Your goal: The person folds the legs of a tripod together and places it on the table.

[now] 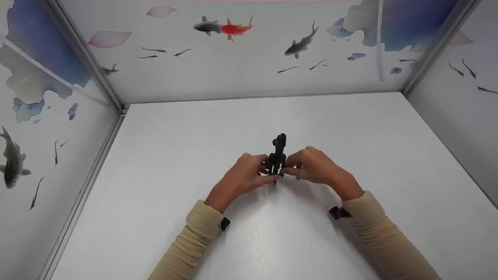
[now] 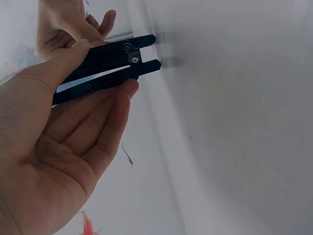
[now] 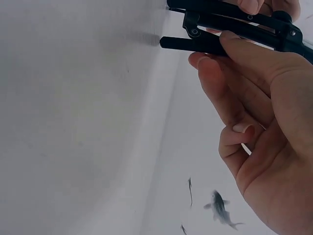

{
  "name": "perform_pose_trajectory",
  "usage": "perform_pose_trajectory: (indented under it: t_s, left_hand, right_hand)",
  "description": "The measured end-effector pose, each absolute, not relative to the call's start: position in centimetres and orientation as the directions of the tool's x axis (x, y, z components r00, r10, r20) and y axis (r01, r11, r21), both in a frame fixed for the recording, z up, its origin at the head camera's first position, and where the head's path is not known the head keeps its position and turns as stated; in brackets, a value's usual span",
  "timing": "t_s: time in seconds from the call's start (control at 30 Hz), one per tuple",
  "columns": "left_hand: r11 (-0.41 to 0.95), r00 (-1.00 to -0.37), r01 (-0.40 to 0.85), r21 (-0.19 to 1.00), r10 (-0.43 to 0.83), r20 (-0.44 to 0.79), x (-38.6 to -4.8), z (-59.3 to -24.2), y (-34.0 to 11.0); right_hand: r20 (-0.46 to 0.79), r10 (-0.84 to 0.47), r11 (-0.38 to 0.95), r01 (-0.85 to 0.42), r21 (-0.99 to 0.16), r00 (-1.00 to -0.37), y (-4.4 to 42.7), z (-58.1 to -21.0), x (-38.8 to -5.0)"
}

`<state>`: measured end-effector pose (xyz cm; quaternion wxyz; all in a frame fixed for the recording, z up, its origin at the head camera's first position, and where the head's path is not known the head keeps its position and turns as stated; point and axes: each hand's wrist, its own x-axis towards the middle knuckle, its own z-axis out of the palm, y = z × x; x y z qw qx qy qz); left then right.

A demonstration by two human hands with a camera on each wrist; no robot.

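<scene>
Head view: held one black tripod (image 1: 279,147) upright at table (image 1: 155,163), could not tell if touching, between two hands: left hand (image 1: 245,173), right hand (image 1: 315,165). Left wrist view: pinched tripod with left hand; counted two leg tips (image 2: 154,65). Right wrist view: pinched one leg (image 3: 193,45) with right; probably adjusted legs, likely needed even spreading next.

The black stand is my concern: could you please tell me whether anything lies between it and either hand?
Nothing visible does: the left hand and the right hand both pinch the black stand, with no other object between.
</scene>
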<state>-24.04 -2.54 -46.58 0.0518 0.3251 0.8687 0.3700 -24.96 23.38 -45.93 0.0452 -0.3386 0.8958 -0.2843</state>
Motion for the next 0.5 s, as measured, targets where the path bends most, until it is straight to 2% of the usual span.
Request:
perform_pose_trajectory:
  t_s: [0.23,0.5]
  left_hand:
    - [0.563,-0.787,0.566,0.603,0.586,0.192,-23.73,-46.58,-2.48]
    - [0.557,-0.788,0.57,0.604,0.58,0.208,-23.87,-46.96,-2.48]
  right_hand:
    - [0.11,-0.622,0.596,-0.56,-0.575,-0.775,22.97,-46.13,-24.83]
    - [0.081,-0.588,0.614,-0.51,-0.602,-0.805,23.03,-46.86,-24.61]
